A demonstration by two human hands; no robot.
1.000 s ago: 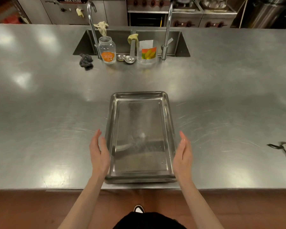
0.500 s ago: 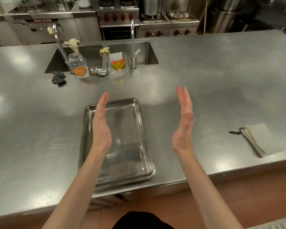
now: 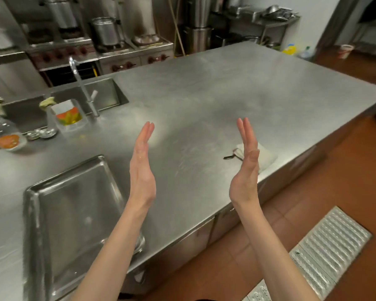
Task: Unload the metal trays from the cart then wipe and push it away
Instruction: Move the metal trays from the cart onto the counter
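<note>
the steel desk (image 3: 237,88) fills most of the view, with a sink (image 3: 109,94) sunk into its far left part and a tall faucet (image 3: 83,88) beside it. a metal tray (image 3: 74,213) lies flat on the desk at the near left edge, empty, its near corner crossed by the left forearm. the left hand (image 3: 142,170) and right hand (image 3: 245,168) are raised above the desk, palms facing each other, fingers straight and together, holding nothing and touching nothing. a folded cloth (image 3: 267,157) lies near the desk's right edge, partly behind the right hand. a clear container (image 3: 68,116) and a jar (image 3: 6,135) stand by the sink.
</note>
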